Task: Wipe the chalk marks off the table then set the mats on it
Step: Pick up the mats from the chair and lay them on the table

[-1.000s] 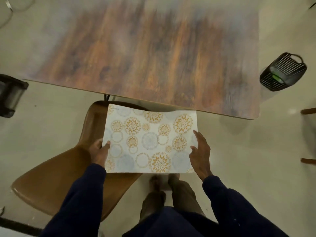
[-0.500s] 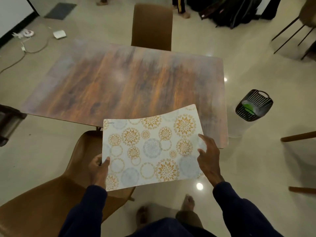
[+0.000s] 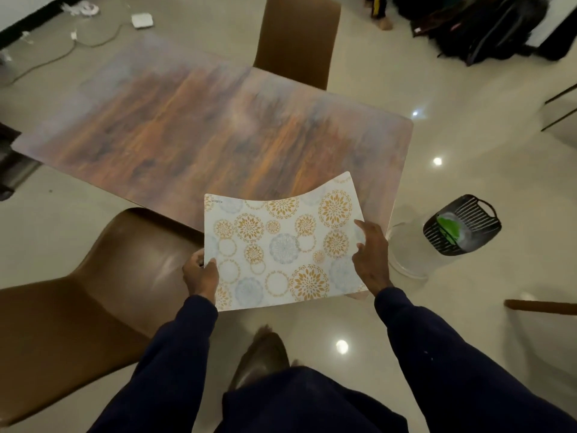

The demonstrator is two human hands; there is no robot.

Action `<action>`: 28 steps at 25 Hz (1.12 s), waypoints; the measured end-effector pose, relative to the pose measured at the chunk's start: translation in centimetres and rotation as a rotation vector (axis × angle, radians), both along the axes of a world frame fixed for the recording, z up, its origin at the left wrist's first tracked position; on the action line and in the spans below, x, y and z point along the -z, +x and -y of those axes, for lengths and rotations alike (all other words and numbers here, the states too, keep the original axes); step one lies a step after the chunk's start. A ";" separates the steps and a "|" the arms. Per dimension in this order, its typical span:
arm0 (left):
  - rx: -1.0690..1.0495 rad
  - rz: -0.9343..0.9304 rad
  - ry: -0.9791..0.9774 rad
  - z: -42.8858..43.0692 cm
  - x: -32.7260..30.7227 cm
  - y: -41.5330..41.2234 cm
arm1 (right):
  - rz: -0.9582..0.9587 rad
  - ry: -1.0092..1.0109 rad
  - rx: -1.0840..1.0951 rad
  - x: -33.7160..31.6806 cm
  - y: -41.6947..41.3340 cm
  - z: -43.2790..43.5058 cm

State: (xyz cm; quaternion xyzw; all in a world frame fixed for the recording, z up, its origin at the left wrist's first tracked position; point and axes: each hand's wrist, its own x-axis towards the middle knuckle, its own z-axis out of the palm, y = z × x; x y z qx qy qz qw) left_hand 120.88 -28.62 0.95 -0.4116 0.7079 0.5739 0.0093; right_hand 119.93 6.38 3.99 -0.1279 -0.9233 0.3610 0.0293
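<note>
Head view: my left hand and right hand pinch the mat by its sides above the table edge — seemingly wiped — lay it flat, square.

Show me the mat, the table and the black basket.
mat [image 3: 282, 246], head view, its patterned middle.
table [image 3: 187, 135], head view, bare wooden top.
black basket [image 3: 480, 214], head view, its slatted wall.

Single head view, steeply down over table, close above hands.
</note>
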 end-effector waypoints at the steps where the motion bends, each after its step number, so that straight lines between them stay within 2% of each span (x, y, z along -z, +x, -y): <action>1: -0.004 0.001 -0.015 -1.3 0.4 -0.3 | 0.009 0.021 -0.005 0.5 -1.3 -1.2; 4: 0.013 -0.015 -0.044 -5.1 2.0 -1.6 | 0.001 0.060 -0.035 2.1 -5.5 -4.8; 7: 0.070 0.081 -0.129 -8.3 4.2 -2.8 | 0.039 0.100 -0.060 3.5 -9.2 -7.5; 9: 0.121 0.074 -0.159 -10.2 5.0 -2.6 | 0.053 0.119 -0.087 3.7 -11.0 -8.9; 11: 0.169 0.067 -0.179 -12.2 4.7 -3.7 | 0.052 0.153 -0.114 3.7 -13.5 -10.4; 15: 0.192 0.186 -0.212 -16.5 3.8 -5.0 | 0.074 0.212 -0.210 4.1 -17.7 -13.4; 19: 0.148 0.195 -0.251 -20.1 3.7 -6.9 | 0.108 0.186 -0.316 4.9 -21.6 -15.7; 21: 0.138 0.232 -0.333 -21.8 4.1 -7.6 | 0.111 0.250 -0.401 5.8 -22.1 -15.9; 23: 0.140 0.300 -0.389 -24.1 4.1 -8.1 | 0.070 0.363 -0.555 7.4 -22.0 -16.8; 25: 0.149 0.340 -0.471 -27.3 4.8 -7.6 | 0.003 0.439 -0.810 8.9 -22.3 -17.7; 28: 0.203 0.385 -0.463 -32.3 5.6 -8.2 | -0.105 0.513 -1.228 10.1 -25.6 -18.9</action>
